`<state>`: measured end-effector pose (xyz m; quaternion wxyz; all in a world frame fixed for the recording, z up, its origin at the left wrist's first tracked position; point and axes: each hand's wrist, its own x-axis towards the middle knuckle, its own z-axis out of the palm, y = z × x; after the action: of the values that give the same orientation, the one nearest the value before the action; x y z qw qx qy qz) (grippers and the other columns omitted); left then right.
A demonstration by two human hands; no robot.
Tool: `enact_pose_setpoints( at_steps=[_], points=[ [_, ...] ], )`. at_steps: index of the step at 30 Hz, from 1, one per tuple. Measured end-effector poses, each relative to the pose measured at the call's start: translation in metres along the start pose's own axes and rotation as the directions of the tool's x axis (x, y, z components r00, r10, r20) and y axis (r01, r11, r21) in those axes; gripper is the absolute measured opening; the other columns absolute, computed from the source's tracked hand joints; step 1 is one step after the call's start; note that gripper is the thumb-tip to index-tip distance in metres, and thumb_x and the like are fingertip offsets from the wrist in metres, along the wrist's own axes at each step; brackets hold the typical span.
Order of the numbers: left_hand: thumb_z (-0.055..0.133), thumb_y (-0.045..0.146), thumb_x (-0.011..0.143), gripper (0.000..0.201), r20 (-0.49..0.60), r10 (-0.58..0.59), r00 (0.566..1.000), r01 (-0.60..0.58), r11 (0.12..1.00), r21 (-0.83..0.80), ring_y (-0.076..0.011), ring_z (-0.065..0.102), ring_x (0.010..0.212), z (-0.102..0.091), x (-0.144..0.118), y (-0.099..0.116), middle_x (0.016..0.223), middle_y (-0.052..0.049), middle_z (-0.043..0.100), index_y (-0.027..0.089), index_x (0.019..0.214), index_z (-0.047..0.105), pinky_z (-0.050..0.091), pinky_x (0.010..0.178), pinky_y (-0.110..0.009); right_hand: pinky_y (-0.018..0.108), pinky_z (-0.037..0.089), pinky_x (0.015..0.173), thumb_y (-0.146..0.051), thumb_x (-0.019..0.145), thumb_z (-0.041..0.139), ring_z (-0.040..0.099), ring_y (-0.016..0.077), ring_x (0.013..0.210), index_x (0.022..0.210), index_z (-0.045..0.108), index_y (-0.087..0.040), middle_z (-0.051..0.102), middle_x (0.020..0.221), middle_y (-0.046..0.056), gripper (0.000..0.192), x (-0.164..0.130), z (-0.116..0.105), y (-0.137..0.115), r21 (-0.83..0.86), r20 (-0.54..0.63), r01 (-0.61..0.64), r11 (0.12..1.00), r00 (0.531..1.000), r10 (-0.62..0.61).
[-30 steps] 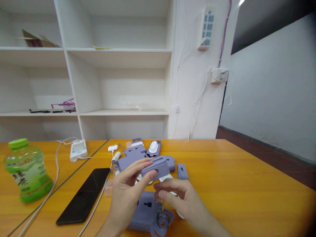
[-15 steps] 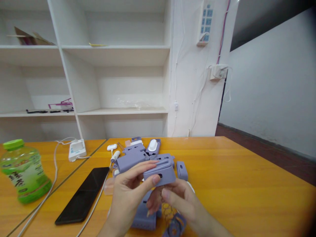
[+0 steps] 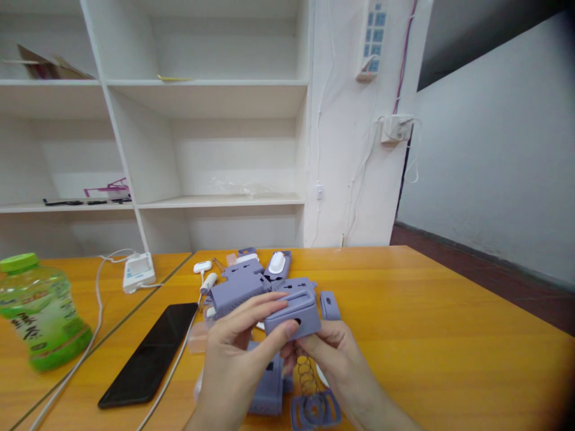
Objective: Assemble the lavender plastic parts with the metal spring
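Note:
My left hand [image 3: 238, 353] grips a lilac plastic housing [image 3: 294, 311] from the left, thumb and fingers pinching its side. My right hand [image 3: 335, 359] supports the same housing from below. Under my hands hangs a metal spring [image 3: 306, 374] ending in a lilac round base [image 3: 314, 410]. Another lilac block [image 3: 267, 389] lies on the orange table [image 3: 426, 323] beneath my hands. More lilac parts [image 3: 236, 290] and a white oval piece [image 3: 277, 263] are piled just beyond.
A black phone [image 3: 150, 353] lies to the left with a white cable [image 3: 171, 371] beside it. A green bottle [image 3: 38, 311] stands at the far left. A small white device [image 3: 138, 270] sits near the white shelving [image 3: 202, 149].
Both hands have lifted the lilac housing slightly and turned it. My right hand has closed in under it, and the spring with its round base now dangles lower.

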<state>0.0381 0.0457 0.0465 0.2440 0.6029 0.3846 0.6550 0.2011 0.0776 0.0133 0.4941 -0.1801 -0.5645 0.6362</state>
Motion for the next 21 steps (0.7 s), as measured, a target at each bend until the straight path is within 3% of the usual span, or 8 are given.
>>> enact_pose_setpoints(
  at_steps=[6,11,16,21],
  points=[
    [0.086,0.026,0.079,0.019,-0.037,0.021,0.999,-0.017,0.996,0.089,-0.0209,0.078,0.107,0.002,-0.004,0.0,0.113,-0.001,0.084,0.033,0.097,0.086,0.061,0.097,-0.024,0.032,0.06,0.073,-0.053,0.09,0.075,0.073,0.0208,0.067,0.088,0.087,-0.019,0.081,0.076,0.007,0.036,-0.005,0.006,-0.009,-0.19,-0.107,0.042,0.981,0.992,-0.063],
    [0.087,0.028,0.078,0.017,-0.021,-0.026,0.999,0.027,1.0,0.011,-0.0219,0.078,0.107,0.003,-0.001,-0.001,0.111,-0.002,0.084,0.031,0.095,0.086,0.063,0.096,-0.024,0.029,0.057,0.071,-0.053,0.09,0.073,0.072,0.0218,0.073,0.088,0.087,-0.021,0.08,0.079,0.006,0.035,-0.007,0.013,-0.01,-0.293,-0.179,0.081,0.953,0.974,-0.138],
    [0.086,0.029,0.079,0.018,-0.03,-0.053,0.998,0.053,0.998,0.029,-0.0223,0.079,0.106,0.007,-0.001,-0.004,0.11,-0.002,0.084,0.03,0.098,0.086,0.064,0.094,-0.025,0.029,0.053,0.071,-0.052,0.096,0.066,0.067,0.0211,0.073,0.086,0.086,-0.021,0.075,0.075,0.005,0.038,-0.011,0.015,-0.007,-0.493,-0.202,0.142,0.858,0.941,-0.272],
    [0.085,0.03,0.081,0.019,-0.045,-0.009,0.999,0.014,0.995,0.096,-0.0238,0.077,0.111,0.012,-0.004,-0.006,0.116,-0.002,0.083,0.033,0.1,0.086,0.063,0.099,-0.029,0.028,0.051,0.071,-0.044,0.096,0.068,0.064,0.0205,0.07,0.092,0.086,-0.025,0.07,0.07,0.002,0.027,-0.01,0.011,-0.002,-0.585,-0.203,0.185,0.79,0.909,-0.363]
  ],
)
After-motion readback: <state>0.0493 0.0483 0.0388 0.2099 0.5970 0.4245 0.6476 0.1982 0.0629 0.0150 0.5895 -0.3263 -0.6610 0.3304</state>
